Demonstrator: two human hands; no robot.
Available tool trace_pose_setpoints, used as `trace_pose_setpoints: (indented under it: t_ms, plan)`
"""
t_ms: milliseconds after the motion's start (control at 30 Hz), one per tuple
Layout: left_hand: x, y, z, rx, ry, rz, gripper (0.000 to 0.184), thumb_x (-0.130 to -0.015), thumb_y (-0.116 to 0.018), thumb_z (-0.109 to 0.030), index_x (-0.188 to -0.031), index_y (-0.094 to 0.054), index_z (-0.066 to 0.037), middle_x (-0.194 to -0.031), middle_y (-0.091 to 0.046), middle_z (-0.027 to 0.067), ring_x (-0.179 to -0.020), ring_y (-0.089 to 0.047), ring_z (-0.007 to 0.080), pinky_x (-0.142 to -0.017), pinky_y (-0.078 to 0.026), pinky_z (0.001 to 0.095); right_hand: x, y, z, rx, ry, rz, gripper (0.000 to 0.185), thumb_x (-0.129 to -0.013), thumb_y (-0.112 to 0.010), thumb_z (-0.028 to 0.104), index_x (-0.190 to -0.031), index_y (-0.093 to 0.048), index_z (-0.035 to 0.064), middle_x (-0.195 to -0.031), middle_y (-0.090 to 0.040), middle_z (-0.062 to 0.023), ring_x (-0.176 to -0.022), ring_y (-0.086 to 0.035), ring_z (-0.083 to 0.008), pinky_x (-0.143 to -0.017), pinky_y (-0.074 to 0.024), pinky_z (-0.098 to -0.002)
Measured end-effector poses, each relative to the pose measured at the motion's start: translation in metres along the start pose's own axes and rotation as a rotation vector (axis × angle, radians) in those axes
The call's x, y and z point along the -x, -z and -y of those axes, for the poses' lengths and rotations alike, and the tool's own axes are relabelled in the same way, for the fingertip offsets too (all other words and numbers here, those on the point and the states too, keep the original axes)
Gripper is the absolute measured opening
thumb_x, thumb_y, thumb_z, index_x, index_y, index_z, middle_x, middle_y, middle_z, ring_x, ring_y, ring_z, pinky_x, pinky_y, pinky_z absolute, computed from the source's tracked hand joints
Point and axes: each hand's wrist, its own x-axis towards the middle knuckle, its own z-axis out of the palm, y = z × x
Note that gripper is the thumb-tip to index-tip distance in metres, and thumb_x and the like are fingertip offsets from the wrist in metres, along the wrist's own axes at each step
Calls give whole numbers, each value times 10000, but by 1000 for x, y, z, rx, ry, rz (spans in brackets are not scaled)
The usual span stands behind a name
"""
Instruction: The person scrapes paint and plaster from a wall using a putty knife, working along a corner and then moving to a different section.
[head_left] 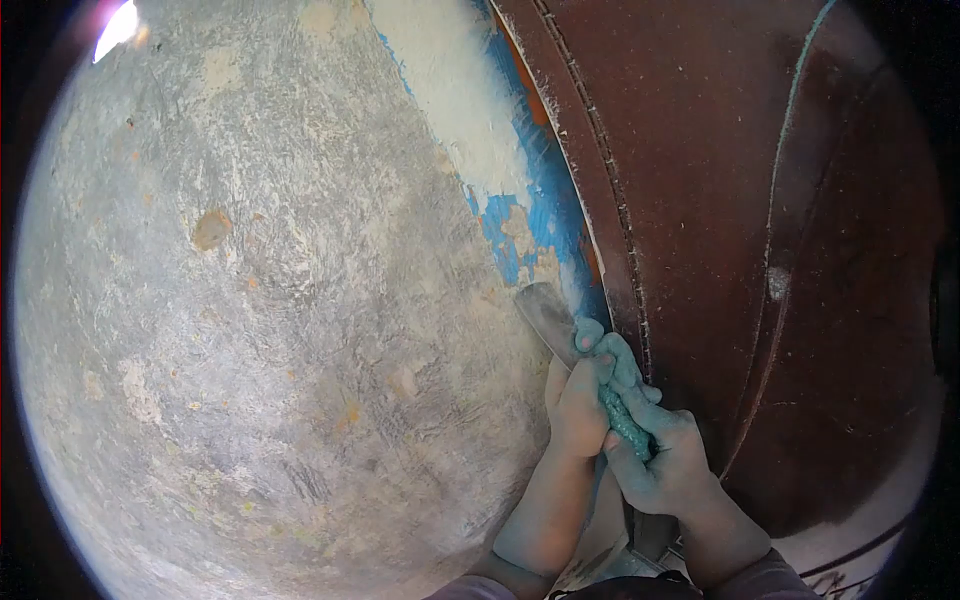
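Both my hands, coated in pale greenish dust, grip one scraper. Its flat grey metal blade (547, 318) points up and left and lies against the edge between the wall and the blue-painted strip (560, 215). My left hand (580, 410) is closed near the blade's base, with its fingers partly hidden. Lower down, my right hand (665, 455) wraps the lumpy green handle (626, 425). Just above the blade, the strip shows bare blue with ragged cream patches. Higher up, a broad cream coating (450, 90) covers much of it.
A rough grey-white wall (270, 330) with stains and a round tan spot (211, 230) fills the left. To the right stands a dark brown panel (700, 200) with a seam along its edge and a pale cord-like line (783, 140). A bright light (116, 30) shows at upper left.
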Motion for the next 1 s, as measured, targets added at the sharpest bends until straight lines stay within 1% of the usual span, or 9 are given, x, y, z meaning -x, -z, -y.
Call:
trace_pose_setpoints:
  t_ms: [100,233,300,433,533,600,800,900,1000]
  plan:
    - [-4,-4,-8,47,53,95,123,-800,-382,-41,-889,-381,-126,-714,-473,53,-600,-535,157,-546,-556,344,-7,2,13,-56,-61,-32,365,-790,-560,54,-1119,-516,-101,-783,-601,-119,-664,-584,-116,-610,-452,-229]
    - [-3,-8,-12,92,59,59,117,-804,-381,-43,-888,-383,-124,-698,-472,53,-576,-535,162,-541,-553,344,-9,5,21,39,-95,27,377,-785,-560,59,-1125,-513,-97,-778,-593,-131,-650,-581,-123,-601,-450,-237]
    - [-1,-1,-10,13,28,98,116,-807,-377,-42,-893,-387,-120,-706,-475,54,-582,-542,165,-538,-553,345,-5,2,12,85,29,-3,492,-752,-576,59,-1219,-472,-52,-705,-591,-171,-559,-618,-209,-539,-472,-281]
    - [-6,-12,-21,11,20,74,122,-806,-372,-39,-898,-388,-117,-715,-479,60,-586,-545,173,-544,-558,359,-19,3,21,61,-29,-10,487,-752,-569,54,-1217,-474,-52,-724,-596,-172,-571,-622,-231,-562,-480,-279]
    - [-4,-10,-19,-81,59,-21,123,-811,-376,-46,-918,-396,-105,-725,-486,68,-601,-553,182,-545,-555,363,-15,3,16,43,-38,9,483,-750,-566,52,-1214,-478,-50,-728,-591,-170,-581,-620,-208,-575,-481,-273]
    - [0,-3,-8,-29,-14,4,201,-791,-396,-135,-964,-429,-38,-714,-511,109,-566,-569,230,-479,-549,338,-4,-1,13,56,28,-33,470,-750,-568,54,-1201,-486,-54,-749,-592,-167,-606,-617,-177,-596,-481,-264]
    - [-11,-12,-16,-71,36,-65,167,-778,-410,-120,-933,-420,-60,-679,-474,83,-573,-545,206,-488,-551,340,-23,7,28,33,-116,31,478,-752,-566,58,-1205,-479,-68,-821,-609,-182,-694,-628,-152,-652,-482,-244]
    - [-3,1,-11,6,20,55,138,-782,-412,-112,-914,-428,-74,-685,-480,80,-578,-549,204,-507,-551,341,-9,-4,16,78,45,-33,489,-749,-563,55,-1218,-475,-55,-786,-608,-174,-666,-622,-133,-632,-482,-236]
    - [-7,-7,-14,-29,41,-10,112,-776,-420,-98,-889,-419,-95,-684,-481,76,-582,-547,205,-522,-551,348,-14,-3,14,52,-7,-35,503,-749,-566,60,-1228,-467,-53,-756,-606,-177,-652,-624,-141,-627,-484,-239]
